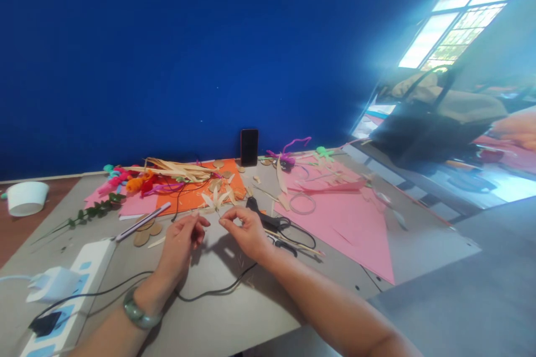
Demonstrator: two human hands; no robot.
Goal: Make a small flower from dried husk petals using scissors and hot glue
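My right hand pinches the thin stem of a pale, star-shaped flower that looks made of dried husk strips. Its pointed petals spread just above my fingertips. To the left, my left hand hovers over the grey table, fingers loosely curled and apart, with nothing visible in them. Right behind my right hand lies a black glue gun with its cord. Beyond the flower, an orange sheet carries a bundle of straw-coloured strips and pale scraps.
A white power strip with plugs occupies the left front; a black cable crosses the table. Pink sheets cover the right side. A phone stands against the blue partition. Round brown discs, a leafy sprig and a white cup are leftward.
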